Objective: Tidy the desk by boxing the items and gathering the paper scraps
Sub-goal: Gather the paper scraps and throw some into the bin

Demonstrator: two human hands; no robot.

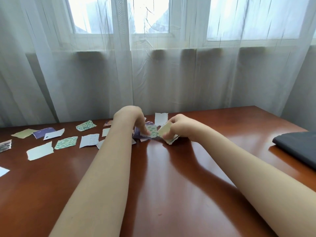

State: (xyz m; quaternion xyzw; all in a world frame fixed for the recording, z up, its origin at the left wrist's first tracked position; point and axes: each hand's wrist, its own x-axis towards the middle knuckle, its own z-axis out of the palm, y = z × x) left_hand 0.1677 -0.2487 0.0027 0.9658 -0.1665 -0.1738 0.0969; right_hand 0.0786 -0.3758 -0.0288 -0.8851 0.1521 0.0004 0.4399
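Torn paper scraps lie scattered over the left half of the red-brown desk (171, 177): white ones (40, 153), green-patterned ones (66, 142) and a purple one (43, 132). At the desk's far middle, my right hand (179, 127) grips a small stack of scraps (168, 134), a beige one on top. My left hand (136, 120) reaches down beside it and pinches a green-patterned scrap (152, 130) that touches the stack. More purple and white scraps lie partly hidden under both hands. A white scrap (161, 118) lies just behind them.
A dark grey flat object (297, 144) lies at the desk's right edge. Sheer white curtains (153, 74) hang right behind the desk, in front of windows. One white scrap (3, 171) pokes in at the left edge of view.
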